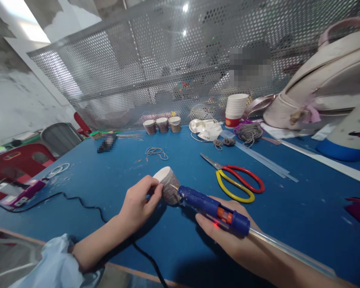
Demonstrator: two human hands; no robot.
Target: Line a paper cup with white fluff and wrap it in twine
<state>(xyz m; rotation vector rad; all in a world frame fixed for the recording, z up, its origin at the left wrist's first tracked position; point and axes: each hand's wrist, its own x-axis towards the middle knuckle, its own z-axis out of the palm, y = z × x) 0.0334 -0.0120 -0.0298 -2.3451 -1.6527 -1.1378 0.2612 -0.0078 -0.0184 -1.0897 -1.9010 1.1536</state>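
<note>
My left hand (142, 200) pinches the white rim of a small paper cup (169, 188), its side wrapped in greyish-brown yarn. The cup tilts over the blue table. In my right hand (225, 230) is a blue hot glue gun (210, 206), with a long clear glue stick (291, 250) poking out of its back end. Its metal nozzle meets or nearly meets the wrapped side of the cup; I cannot tell which. A red light glows on the gun. The gun's handle is hidden by my right hand.
Scissors (235, 180) with red and yellow handles lie right of the cup. A loose grey yarn piece (156, 153) lies ahead, with three wrapped cups (162, 125) behind. Stacked paper cups (236, 110), a grey yarn ball (250, 132) and clear glue sticks (258, 157) are farther right. A black cable (78, 198) crosses the left.
</note>
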